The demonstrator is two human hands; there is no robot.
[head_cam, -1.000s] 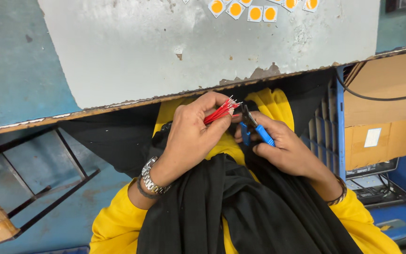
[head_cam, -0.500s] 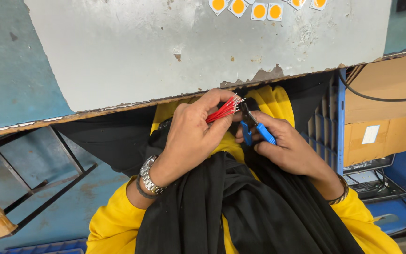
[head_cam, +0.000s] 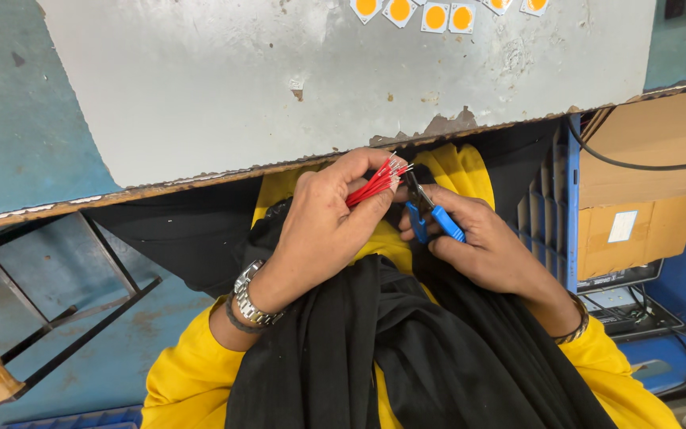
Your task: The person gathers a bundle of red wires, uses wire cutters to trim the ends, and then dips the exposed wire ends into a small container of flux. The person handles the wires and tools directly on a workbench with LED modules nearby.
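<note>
My left hand grips a small bundle of short red wires, their bare metal tips pointing right. My right hand holds a small blue-handled cutter, its dark jaws right next to the wire tips. Both hands are over my lap, just below the worn front edge of a grey worktable. I wear yellow sleeves and a black cloth lies over my lap. A metal watch is on my left wrist, a bangle on my right.
Several square yellow-centred chips lie at the far edge of the worktable. A cardboard box with a black cable over it sits at the right beside a blue rack. A black metal frame stands over the blue floor at the left.
Both hands stay together at the table's edge; the wire bundle and cutter have hardly shifted. The view has drifted slightly.
</note>
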